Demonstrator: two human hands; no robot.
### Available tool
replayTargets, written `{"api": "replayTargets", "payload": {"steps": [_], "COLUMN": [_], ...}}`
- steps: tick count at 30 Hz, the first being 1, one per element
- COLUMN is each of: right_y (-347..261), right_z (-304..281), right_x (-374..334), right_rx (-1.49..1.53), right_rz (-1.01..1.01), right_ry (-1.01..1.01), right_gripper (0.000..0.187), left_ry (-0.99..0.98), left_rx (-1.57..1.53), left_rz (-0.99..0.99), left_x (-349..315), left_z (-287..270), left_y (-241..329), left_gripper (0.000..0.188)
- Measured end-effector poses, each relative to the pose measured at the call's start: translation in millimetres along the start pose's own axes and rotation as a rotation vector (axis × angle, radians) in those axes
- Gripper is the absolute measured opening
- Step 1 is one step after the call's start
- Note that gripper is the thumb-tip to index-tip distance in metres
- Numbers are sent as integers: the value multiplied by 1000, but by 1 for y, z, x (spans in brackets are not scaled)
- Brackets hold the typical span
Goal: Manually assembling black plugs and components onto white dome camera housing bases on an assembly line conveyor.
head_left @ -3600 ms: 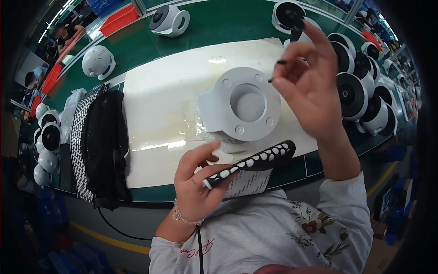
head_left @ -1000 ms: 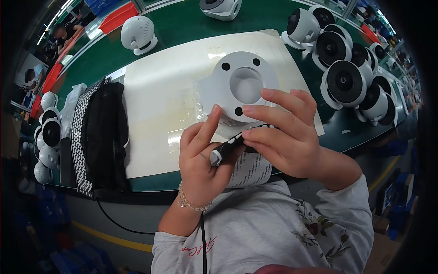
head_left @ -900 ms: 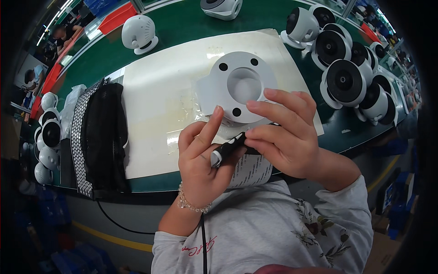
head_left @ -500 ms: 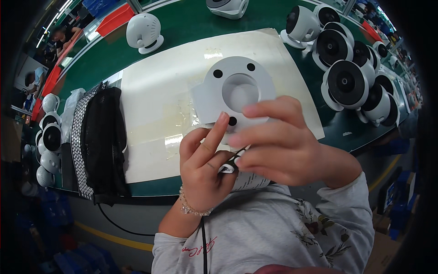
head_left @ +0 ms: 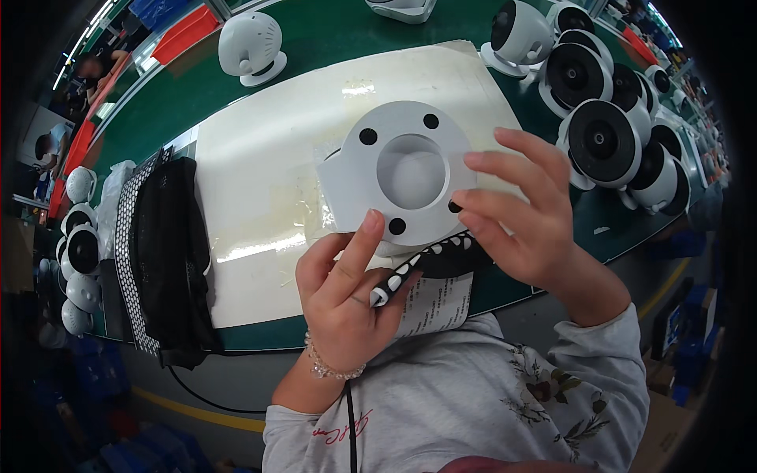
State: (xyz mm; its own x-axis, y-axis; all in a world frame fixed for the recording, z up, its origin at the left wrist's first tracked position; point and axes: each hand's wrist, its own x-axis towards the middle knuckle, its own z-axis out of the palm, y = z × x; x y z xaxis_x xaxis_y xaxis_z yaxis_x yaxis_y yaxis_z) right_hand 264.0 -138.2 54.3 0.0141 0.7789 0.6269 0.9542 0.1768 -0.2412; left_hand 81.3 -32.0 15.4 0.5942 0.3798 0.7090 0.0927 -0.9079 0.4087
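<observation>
A white ring-shaped piece (head_left: 356,177) with a round hole and a flat tab on its left lies on the pale mat. Several round black pads (head_left: 367,136) sit around its face. My left hand (head_left: 347,296) is closed on a curled black sticker sheet (head_left: 430,256) with a row of white round gaps; its index finger points up to the ring's lower edge. A printed white backing (head_left: 438,303) hangs below, near my body. My right hand (head_left: 528,209) has its fingers spread at the ring's right side. Thumb and index flank the lower-right black pad, partly covering it.
White cameras with black round fronts (head_left: 603,142) crowd the right side. One white camera (head_left: 251,47) stands at the far left, another (head_left: 402,8) at the back. A black mesh bag (head_left: 169,252) lies left of the mat (head_left: 244,173). More cameras (head_left: 83,248) line the left edge.
My right hand has moved away from the left hand, right and up to the ring's side, and its fingers have spread. More of the sticker sheet and the lower-right pad now show.
</observation>
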Motion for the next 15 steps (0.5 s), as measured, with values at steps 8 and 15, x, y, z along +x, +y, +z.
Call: {"api": "replayTargets", "payload": {"steps": [8, 15], "right_y": [-8, 37], "right_z": [-22, 3], "right_x": [27, 87], "right_rx": [-348, 544], "right_rz": [-1, 346], "right_ry": [2, -394], "right_gripper": [30, 28], "left_ry": [-22, -104], "left_rx": [14, -104], "left_rz": [0, 38], "left_x": [-5, -12], "left_z": [-2, -15], "left_y": [-2, -11], "left_gripper": [19, 24]}}
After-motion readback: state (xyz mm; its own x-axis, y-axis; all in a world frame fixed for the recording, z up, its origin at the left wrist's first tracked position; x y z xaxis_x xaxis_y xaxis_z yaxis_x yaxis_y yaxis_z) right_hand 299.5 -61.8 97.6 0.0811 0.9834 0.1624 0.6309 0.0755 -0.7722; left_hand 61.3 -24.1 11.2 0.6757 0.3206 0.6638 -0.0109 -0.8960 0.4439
